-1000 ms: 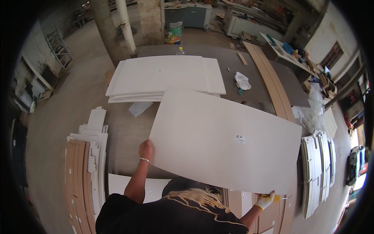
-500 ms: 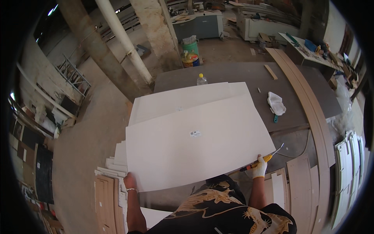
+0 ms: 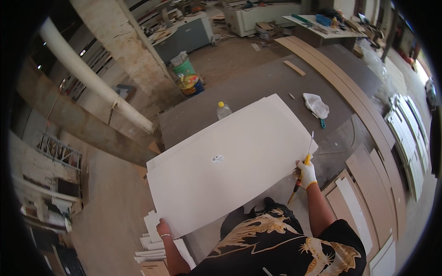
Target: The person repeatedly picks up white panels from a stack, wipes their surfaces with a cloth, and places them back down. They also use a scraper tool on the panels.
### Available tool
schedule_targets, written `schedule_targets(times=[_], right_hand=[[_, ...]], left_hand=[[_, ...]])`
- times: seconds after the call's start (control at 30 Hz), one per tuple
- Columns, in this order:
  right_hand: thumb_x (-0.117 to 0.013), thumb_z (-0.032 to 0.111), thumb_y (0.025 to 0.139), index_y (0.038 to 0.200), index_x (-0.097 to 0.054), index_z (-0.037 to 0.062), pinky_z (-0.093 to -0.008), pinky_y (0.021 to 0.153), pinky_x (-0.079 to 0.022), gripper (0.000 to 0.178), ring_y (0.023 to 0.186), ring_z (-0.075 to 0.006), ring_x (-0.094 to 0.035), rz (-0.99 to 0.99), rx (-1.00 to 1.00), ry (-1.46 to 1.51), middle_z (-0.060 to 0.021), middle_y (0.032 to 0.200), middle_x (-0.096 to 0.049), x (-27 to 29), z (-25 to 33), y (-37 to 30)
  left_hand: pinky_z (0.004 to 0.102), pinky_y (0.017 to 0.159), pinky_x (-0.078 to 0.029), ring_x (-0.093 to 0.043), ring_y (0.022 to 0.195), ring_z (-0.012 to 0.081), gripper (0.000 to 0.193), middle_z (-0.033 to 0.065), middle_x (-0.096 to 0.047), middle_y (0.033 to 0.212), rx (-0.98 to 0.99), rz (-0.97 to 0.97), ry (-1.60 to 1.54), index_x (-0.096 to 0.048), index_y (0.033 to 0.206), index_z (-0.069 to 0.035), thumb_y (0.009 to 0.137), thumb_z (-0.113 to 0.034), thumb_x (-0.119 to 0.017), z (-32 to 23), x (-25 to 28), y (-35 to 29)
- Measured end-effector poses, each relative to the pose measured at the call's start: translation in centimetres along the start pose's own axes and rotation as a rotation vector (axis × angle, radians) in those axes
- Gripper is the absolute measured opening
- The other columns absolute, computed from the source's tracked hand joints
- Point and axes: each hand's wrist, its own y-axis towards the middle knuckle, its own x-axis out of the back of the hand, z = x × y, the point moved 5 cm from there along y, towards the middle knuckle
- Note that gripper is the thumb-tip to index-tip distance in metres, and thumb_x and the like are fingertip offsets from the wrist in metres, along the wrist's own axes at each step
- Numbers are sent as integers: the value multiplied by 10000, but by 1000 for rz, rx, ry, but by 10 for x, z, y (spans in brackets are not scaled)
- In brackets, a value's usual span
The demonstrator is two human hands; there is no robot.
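Left hand (image 3: 163, 227) bare, clamped on near-left corner of big white panel (image 3: 230, 165). Right hand (image 3: 306, 174) in white glove, closed on the panel's right edge together with a thin yellow-handled tool (image 3: 301, 172). Panel held flat, low over a stack of white panels (image 3: 271, 103) on the dark table (image 3: 258, 85). Cut white strips (image 3: 154, 241) on floor by left hand. Further on the table: plastic bottle (image 3: 223, 109), white rag (image 3: 316, 105), wood offcut (image 3: 294, 68). Beyond, paint buckets (image 3: 189, 80) at a pillar (image 3: 124, 41).
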Motion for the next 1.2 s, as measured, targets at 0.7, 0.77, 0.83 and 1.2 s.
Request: schedule_targets(times=[0.7,0.77,0.83,1.2], right_hand=[[-670,163,852,1131,-655,82,-479,804,-545,292,931,-412,-706,-167,3,-975,-212,971,-736,42,-216,-250],[-660,150,852,1152,-657,74,-470,804,-546,310,918,-404,-712,-184,0,-957,-211,960,-740,61,-226,-270],[-653,146,857,1156,-658,83,-471,811,-543,306,922,-405,-708,-233,-25,-830,-213,974,-736,87,-234,-284],[-694,159,872,1108,-644,48,-441,814,-547,266,937,-378,-700,-614,78,-316,-199,1007,-732,297,-215,-355]], left_hand=[[605,1247,-148,-169,1559,428,807,211,-256,1673,-1914,689,355,-403,1534,-16,872,-347,-724,-400,-204,-254],[620,1247,-120,-117,1577,417,885,198,-205,1698,-1973,618,398,-329,1582,-27,889,-426,-709,-462,-242,-316],[644,1238,-103,-91,1588,400,951,202,-180,1706,-1903,468,427,-264,1611,-29,900,-505,-681,-504,-267,-360],[708,1195,-178,-49,1601,348,1142,155,-75,1732,-1751,260,760,-103,1643,-41,857,-587,-725,-492,-274,-400]])
